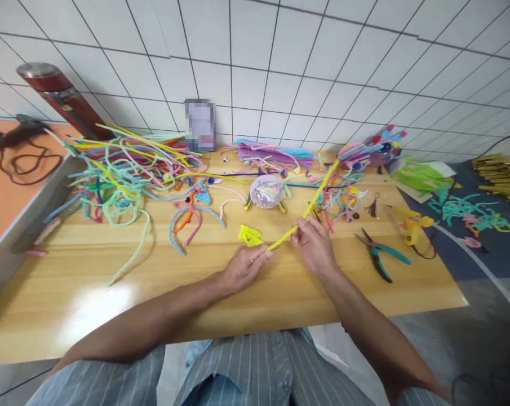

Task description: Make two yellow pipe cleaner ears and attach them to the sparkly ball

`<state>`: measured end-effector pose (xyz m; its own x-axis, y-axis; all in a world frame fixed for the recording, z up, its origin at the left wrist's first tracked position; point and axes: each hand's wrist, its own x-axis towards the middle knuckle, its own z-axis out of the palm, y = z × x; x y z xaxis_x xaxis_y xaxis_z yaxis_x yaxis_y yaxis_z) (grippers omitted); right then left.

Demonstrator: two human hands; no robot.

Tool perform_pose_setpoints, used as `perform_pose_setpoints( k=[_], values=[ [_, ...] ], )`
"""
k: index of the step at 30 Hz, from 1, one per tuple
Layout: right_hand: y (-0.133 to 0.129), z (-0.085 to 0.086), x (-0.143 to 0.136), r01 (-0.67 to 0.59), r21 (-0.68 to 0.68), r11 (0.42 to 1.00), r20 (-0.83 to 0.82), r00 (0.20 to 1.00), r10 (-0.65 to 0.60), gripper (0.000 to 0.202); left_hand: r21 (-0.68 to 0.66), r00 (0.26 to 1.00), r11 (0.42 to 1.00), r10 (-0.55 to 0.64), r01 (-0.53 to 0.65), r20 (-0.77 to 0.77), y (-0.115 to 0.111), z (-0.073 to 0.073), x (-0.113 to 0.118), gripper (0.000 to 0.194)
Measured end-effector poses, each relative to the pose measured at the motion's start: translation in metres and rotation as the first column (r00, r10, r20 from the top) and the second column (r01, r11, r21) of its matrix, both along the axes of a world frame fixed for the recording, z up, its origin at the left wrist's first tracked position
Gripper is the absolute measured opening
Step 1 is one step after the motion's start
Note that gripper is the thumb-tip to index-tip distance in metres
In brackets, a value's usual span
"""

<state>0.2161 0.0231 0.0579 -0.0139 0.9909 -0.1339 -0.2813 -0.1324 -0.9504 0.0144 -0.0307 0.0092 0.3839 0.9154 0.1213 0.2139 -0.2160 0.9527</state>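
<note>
A long yellow pipe cleaner point(283, 239) stretches between my two hands over the middle of the table. My left hand point(247, 265) is closed, pinching one end of it. With its fingers closed, my right hand point(314, 242) grips it farther along, and the free length slants up and to the right. Just beyond my left hand lies a piece of bent, folded yellow pipe cleaner point(250, 235); part of it is hidden by that hand. Behind both hands sits a round, shiny, pale ball-like item point(266, 191) with small yellow parts beside its base.
Tangled pipe cleaners point(123, 175) cover the table's back left, with a purple and blue bundle point(275, 153) at the back. Teal-handled pliers point(379, 256) and a yellow glue gun point(412, 226) lie at right. A red thermos point(64, 98) and a phone point(201, 125) stand by the tiled wall.
</note>
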Motion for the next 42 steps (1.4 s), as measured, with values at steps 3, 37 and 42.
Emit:
perform_pose_setpoints(
  k=[3, 37, 42],
  values=[
    [0.007, 0.011, 0.011, 0.041, 0.038, 0.998, -0.043, 0.998, -0.039, 0.043, -0.026, 0.997, 0.997, -0.074, 0.075, 0.033, 0.0, 0.002, 0.001, 0.054],
    [0.027, 0.01, 0.072, 0.533, 0.134, 0.836, -0.182, 0.842, -0.508, 0.045, 0.053, 0.974, 0.98, -0.183, 0.192, -0.135, -0.02, 0.001, 0.019, 0.057],
    [0.037, 0.002, 0.081, 0.572, 0.065, 0.818, -0.169, 0.814, -0.556, 0.039, 0.073, 0.974, 0.986, -0.133, 0.148, -0.185, -0.022, -0.003, 0.022, 0.062]
  ],
)
